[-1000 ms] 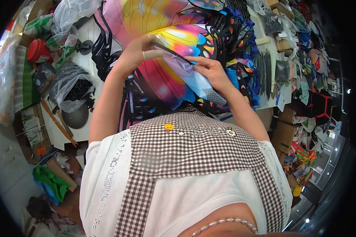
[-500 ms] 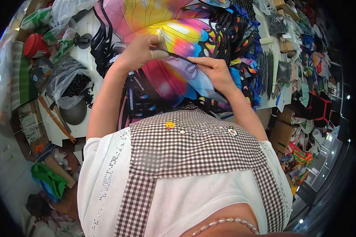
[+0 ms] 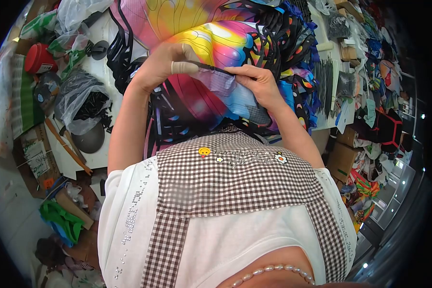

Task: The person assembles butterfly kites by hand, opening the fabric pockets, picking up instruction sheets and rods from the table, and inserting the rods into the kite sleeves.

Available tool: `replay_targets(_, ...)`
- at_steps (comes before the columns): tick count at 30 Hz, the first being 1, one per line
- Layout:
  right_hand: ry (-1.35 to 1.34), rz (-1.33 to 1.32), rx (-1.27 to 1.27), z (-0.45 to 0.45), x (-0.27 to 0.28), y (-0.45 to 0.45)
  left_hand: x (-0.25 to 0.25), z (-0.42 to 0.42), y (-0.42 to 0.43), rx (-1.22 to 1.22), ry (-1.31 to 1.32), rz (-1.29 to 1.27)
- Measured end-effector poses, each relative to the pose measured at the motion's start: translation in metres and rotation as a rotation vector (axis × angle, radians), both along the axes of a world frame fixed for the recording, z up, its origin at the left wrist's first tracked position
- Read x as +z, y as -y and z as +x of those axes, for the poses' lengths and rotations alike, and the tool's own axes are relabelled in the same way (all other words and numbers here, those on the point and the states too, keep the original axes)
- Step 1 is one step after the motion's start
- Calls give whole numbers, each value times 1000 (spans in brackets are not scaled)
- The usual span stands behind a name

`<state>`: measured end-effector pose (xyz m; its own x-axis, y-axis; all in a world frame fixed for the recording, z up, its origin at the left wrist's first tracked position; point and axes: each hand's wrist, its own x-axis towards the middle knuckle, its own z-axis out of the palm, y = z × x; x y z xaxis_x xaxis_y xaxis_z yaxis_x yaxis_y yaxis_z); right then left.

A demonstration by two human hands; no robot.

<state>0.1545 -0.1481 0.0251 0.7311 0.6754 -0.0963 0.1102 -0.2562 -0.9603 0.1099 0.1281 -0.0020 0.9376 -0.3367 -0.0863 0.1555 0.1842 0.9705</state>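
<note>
Brightly printed fabric [image 3: 225, 45] with a butterfly-wing pattern in yellow, pink, blue and black is bunched up in front of me. My left hand [image 3: 165, 65], with pale covers on its thumb and a finger, pinches the dark edge of the fabric. A short way to the right, my right hand [image 3: 260, 84] grips the same edge between thumb and fingers. Between and below the hands, the fabric's paler lilac-blue reverse side [image 3: 221, 84] is turned up. The left fingertips are partly hidden behind the thumb.
On the left lie a clear plastic bag [image 3: 79, 103] of black parts, a red container [image 3: 39, 58] and orange-handled scissors or a similar tool [image 3: 65, 146]. Thin black rods [image 3: 325, 86] lie at the right. Cardboard boxes [image 3: 343, 156] stand beyond the table's right edge.
Both hands keep their hold on the fabric edge. My left hand has turned slightly and shifted a little left and down, and more of the dark edge shows between the hands.
</note>
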Motion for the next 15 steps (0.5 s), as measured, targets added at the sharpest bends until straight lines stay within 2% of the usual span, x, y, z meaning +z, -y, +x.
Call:
replay_targets(1,-2,-3,1,1,0,0,1,0,0,-5,0,-14)
replay_targets(4,-301,-4,-38,1,0,0,0,0,-3,-19,-5,-41)
replay_targets(9,-197,-38,45,12,6,-1,1,1,-3,-55,-68,-2)
replay_targets(12,657,-400,116,12,26,-1,3,0,-1,-28,-103,51)
replay_targets(15,575,-344,119,18,25,1,4,2,2,-49,-117,41)
